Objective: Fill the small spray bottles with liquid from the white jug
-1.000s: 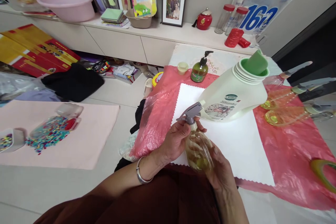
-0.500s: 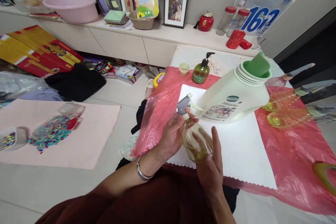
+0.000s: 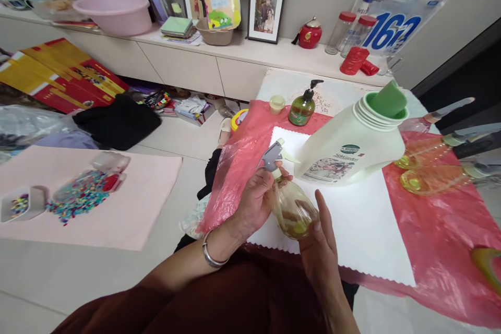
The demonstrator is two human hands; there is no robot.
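My left hand (image 3: 256, 198) is closed around the neck of a see-through amber spray bottle (image 3: 293, 211). Its grey and white trigger head (image 3: 273, 155) points up and away from me. Below, my right hand (image 3: 323, 245) grips the bottle's base, the thumb on the near side and one finger stretched up beside it. A little yellowish liquid shows low in the bottle. Just beyond stands a big pale green detergent jug (image 3: 344, 141) with a green cap or scoop (image 3: 391, 99) set in its mouth. White paper (image 3: 364, 229) lies under both.
Red plastic sheeting (image 3: 442, 250) covers the table. Several spray bottles (image 3: 434, 177) lie at the right, near a roll of tape (image 3: 487, 269). A green pump bottle (image 3: 302, 107) and a small cup (image 3: 277, 104) stand at the back. Colourful beads (image 3: 80, 198) lie on a pink mat at left.
My right hand has shifted slightly right and turned on the bottle's base. The bottle has rotated a little, while my left hand keeps its hold on the neck. The view has moved slightly.
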